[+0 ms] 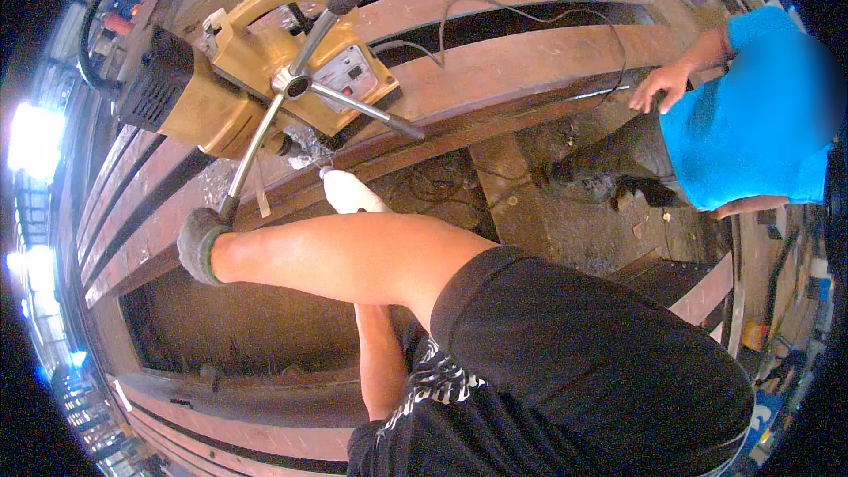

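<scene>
My right hand (201, 246), in a grey knitted glove, is closed around the end of a long feed lever (256, 148) on a yellow drill press (256, 79). My right forearm crosses in front of my left arm (378, 362). Beyond that forearm a white squeeze bottle (347, 192) sticks out, its thin nozzle pointing at the drill's lower end beside some bright shavings (309, 150). My left arm leads up to this bottle; the hand on it is almost wholly hidden. Two more levers with dark grips spread from the drill's hub (296, 84).
The drill stands on reddish-brown steel beams (521, 53) with gaps between them. A thin cable (530, 13) runs over the beams. At right a person in a blue shirt (751, 115) rests a hand (664, 87) by the beam's edge. More beams (238, 415) lie nearer me.
</scene>
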A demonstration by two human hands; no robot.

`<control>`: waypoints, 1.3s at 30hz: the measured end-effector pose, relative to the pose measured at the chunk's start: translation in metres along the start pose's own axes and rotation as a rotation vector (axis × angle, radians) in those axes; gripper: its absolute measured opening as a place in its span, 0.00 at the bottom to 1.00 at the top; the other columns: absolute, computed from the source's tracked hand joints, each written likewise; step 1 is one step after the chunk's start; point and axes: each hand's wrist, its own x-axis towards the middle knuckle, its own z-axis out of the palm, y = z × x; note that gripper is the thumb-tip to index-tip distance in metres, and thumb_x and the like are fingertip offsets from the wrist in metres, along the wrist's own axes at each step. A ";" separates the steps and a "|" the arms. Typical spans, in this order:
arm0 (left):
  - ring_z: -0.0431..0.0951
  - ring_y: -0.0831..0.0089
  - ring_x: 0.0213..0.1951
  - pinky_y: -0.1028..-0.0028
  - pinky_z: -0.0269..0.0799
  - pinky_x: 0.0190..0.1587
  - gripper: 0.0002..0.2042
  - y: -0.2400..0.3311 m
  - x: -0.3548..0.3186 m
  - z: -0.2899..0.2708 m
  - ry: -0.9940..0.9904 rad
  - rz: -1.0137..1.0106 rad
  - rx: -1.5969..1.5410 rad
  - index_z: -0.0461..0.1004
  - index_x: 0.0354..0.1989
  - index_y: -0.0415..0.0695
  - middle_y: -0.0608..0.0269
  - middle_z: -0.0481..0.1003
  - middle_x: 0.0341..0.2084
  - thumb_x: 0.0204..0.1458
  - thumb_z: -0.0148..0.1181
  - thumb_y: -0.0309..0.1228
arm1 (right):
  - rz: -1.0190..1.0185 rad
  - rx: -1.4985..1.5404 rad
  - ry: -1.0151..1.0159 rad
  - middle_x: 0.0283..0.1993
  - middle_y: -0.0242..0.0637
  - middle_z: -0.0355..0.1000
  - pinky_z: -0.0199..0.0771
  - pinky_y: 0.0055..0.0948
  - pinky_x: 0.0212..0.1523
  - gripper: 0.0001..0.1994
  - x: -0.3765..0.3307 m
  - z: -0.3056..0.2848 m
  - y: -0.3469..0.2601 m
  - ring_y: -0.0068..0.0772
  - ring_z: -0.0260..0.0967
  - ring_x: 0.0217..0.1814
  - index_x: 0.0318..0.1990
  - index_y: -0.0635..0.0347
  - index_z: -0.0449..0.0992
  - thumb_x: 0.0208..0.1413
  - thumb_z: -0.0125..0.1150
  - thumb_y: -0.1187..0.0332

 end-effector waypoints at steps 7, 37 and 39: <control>0.74 0.65 0.61 0.64 0.72 0.62 0.25 0.008 0.014 0.012 -0.032 0.036 -0.030 0.64 0.70 0.39 0.56 0.71 0.64 0.70 0.51 0.40 | -0.066 -0.019 -0.008 0.39 0.35 0.85 0.76 0.51 0.33 0.12 -0.012 -0.016 0.006 0.42 0.83 0.40 0.40 0.46 0.89 0.56 0.59 0.60; 0.76 0.64 0.59 0.63 0.74 0.60 0.25 0.040 0.064 0.060 -0.131 0.120 -0.097 0.64 0.69 0.39 0.55 0.72 0.63 0.69 0.52 0.40 | -0.058 -0.006 -0.007 0.37 0.39 0.85 0.78 0.51 0.31 0.12 -0.019 -0.013 0.015 0.43 0.84 0.39 0.37 0.50 0.89 0.56 0.58 0.62; 0.76 0.64 0.59 0.63 0.74 0.60 0.25 0.043 0.066 0.060 -0.132 0.131 -0.099 0.65 0.69 0.39 0.55 0.72 0.63 0.69 0.52 0.40 | -0.061 0.008 -0.009 0.38 0.39 0.85 0.78 0.51 0.31 0.12 -0.020 -0.015 0.013 0.43 0.84 0.39 0.38 0.50 0.89 0.56 0.58 0.62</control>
